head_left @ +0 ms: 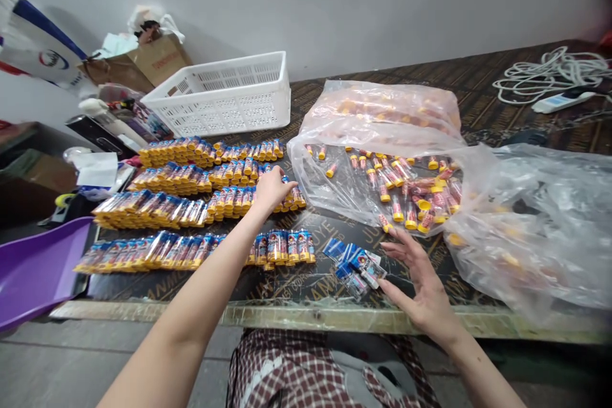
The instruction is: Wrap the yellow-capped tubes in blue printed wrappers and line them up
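Observation:
My left hand (273, 191) reaches over stacked rows of small tubes with yellow caps and blue printed sleeves (234, 201). Its fingers are bent down at the right end of a middle row, and what they close on is largely hidden among the tubes. My right hand (421, 284) is open, its fingers apart, beside a loose pile of flat clear-and-blue printed sleeves (356, 264). Just beyond that hand, unsleeved tubes with pink contents and yellow caps (396, 172) spill inside the mouth of a clear plastic bag (329, 194).
A white perforated basket (224, 105) stands behind the rows. On the left are a purple scoop-shaped tray (38, 268) and a brown paper bag (157, 64). More clear plastic (540, 223) lies right, below a coiled white cable (545, 76). The table's front edge (306, 317) runs before me.

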{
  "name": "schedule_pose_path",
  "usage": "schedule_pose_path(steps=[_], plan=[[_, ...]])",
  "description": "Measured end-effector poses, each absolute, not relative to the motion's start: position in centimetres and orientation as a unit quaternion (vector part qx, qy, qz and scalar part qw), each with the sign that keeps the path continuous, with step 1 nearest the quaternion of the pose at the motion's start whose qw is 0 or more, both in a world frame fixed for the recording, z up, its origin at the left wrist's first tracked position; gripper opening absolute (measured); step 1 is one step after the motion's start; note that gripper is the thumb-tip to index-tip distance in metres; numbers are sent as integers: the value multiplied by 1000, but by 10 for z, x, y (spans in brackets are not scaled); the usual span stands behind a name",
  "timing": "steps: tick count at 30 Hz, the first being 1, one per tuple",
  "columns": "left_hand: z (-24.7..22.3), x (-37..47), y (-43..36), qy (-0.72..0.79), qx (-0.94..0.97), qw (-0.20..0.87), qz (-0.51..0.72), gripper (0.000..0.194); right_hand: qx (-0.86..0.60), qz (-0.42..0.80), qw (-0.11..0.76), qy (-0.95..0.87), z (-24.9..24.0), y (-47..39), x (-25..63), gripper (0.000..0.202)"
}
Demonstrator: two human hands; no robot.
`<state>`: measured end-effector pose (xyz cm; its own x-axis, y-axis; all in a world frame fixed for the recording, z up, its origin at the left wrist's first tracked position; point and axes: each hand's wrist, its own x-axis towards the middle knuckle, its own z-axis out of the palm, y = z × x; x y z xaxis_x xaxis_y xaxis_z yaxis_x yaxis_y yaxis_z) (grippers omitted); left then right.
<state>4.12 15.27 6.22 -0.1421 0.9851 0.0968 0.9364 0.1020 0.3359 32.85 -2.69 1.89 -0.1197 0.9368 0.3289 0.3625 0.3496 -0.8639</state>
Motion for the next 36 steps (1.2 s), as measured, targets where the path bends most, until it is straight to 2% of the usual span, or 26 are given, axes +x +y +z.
schedule_pose_path(steps=[3, 5, 8, 10, 14, 17, 20, 23, 29, 36], plan=[[63, 44, 155, 739, 667, 46, 83, 44, -485, 281, 452, -694, 20, -27, 334, 69], [72, 48, 148, 737, 671, 21, 78, 48, -496, 250, 452, -698, 23, -24, 339, 64], [87, 59, 120, 722, 676, 23, 144, 45, -545, 172, 442, -691, 23, -16, 353, 47], [90, 74, 88, 684, 695, 100, 200, 35, -582, 118, 419, -687, 16, -9, 364, 35], [61, 113, 12, 588, 731, 290, 189, 20, -641, 40, 308, -702, -5, 4, 382, 32], [26, 136, -22, 626, 704, 295, 159, 14, -676, -4, 203, -708, -15, 7, 385, 38], [6, 143, -29, 669, 681, 264, 138, 16, -681, -7, 159, -715, -17, 4, 383, 38], [2, 142, -26, 672, 679, 259, 142, 5, -678, 29, 189, -710, -13, -1, 381, 36], [0, 139, -29, 647, 692, 261, 186, 13, -644, 120, 341, -675, -3, -9, 377, 30], [-5, 139, -32, 646, 692, 261, 190, 15, -621, 167, 402, -651, 5, -15, 362, 21]])
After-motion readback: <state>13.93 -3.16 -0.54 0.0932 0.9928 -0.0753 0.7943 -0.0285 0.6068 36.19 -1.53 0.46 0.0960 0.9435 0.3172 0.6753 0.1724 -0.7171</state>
